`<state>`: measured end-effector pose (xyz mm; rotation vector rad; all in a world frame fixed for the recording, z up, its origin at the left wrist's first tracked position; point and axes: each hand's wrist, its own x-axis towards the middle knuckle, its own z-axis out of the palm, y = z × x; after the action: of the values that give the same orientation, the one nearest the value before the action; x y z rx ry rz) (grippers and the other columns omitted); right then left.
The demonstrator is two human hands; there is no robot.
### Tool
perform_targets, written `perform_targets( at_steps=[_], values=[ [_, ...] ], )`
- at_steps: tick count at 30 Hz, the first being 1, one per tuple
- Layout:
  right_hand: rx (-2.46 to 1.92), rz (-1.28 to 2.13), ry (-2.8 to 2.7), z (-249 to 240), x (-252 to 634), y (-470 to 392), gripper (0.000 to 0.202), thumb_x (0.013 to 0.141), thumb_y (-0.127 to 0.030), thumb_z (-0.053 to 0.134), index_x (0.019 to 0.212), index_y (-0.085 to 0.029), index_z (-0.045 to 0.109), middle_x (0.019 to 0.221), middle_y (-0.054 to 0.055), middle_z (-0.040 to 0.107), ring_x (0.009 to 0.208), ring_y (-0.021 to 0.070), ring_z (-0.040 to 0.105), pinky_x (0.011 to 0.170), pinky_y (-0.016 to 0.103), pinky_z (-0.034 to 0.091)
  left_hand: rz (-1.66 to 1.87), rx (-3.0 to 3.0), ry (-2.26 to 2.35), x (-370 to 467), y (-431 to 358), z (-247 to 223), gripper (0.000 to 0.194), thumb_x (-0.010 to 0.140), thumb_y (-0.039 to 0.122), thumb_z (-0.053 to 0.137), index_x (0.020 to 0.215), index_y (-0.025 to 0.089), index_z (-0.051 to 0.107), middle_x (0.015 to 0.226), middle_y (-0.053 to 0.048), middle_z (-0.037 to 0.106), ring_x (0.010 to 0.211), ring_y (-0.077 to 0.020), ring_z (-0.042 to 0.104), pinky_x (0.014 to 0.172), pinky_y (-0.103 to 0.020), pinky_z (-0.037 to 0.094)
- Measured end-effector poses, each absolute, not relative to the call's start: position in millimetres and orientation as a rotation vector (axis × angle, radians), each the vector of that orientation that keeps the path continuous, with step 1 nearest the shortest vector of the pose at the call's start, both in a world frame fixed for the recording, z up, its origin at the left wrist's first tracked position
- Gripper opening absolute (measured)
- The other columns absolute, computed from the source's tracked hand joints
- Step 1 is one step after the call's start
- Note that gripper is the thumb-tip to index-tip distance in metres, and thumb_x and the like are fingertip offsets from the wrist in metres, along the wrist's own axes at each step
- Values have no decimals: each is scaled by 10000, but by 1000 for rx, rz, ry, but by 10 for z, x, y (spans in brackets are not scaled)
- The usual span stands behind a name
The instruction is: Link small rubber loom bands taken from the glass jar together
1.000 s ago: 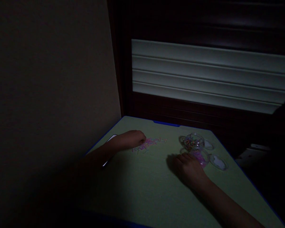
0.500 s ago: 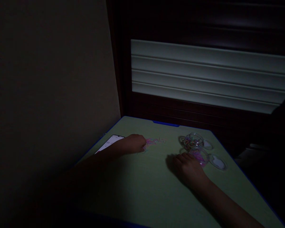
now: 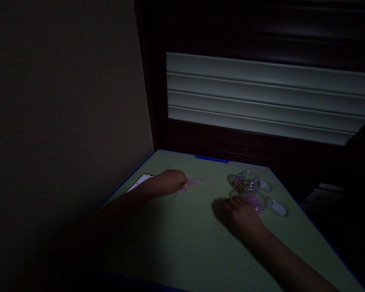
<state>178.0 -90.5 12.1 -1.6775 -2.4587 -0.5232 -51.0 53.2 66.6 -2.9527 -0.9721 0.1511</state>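
Observation:
My left hand (image 3: 174,181) is at the edge of a loose pile of small, thin, mostly pink pieces (image 3: 195,182) that look like little rubber bands. Its fingers are drawn together, and whatever is between them is hidden. On the right, my right hand (image 3: 241,213) rests low with curled fingers, close against a clear round jar (image 3: 263,198) with pink pieces inside. I cannot tell whether the fingers hold anything. Right behind that jar stands another clear jar (image 3: 248,177) with multicoloured bands.
Two round lids with pale centres lie right of the jars, a nearer lid (image 3: 278,207) and a farther lid (image 3: 265,185). A phone (image 3: 140,182) with a lit screen lies partly under my left forearm. The pale green table (image 3: 182,231) has blue edges; a wall (image 3: 67,101) borders its left.
My left hand has shifted slightly up and left, showing more small pieces below it. My right hand stays by the jar. The view has moved a little.

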Motion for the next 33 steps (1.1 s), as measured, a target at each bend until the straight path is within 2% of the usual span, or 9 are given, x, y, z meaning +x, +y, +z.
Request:
perform_targets(
  at_steps=[4,14,33],
  values=[
    [-1675,-523,-2464,121,1792,-905,185,845,-208,443,955,-177,588,793,39,607,736,154,514,706,282,298,113,-2976,-923,-524,542,680,240,803,229,405,743,149,623,785,-66,627,700,-154,561,615,-235,373],
    [-1659,-550,-2448,146,1780,-913,151,835,-211,458,869,-178,601,749,35,602,707,142,502,689,278,296,56,-3033,-895,-529,556,668,246,808,212,387,752,147,617,807,-65,617,743,-150,553,669,-240,377],
    [-1644,-536,-2427,147,1786,-913,140,833,-214,454,827,-182,591,738,32,592,694,145,488,676,288,285,47,-3056,-886,-531,573,638,232,794,216,398,720,139,603,766,-59,612,666,-135,536,600,-235,358]
  ],
)
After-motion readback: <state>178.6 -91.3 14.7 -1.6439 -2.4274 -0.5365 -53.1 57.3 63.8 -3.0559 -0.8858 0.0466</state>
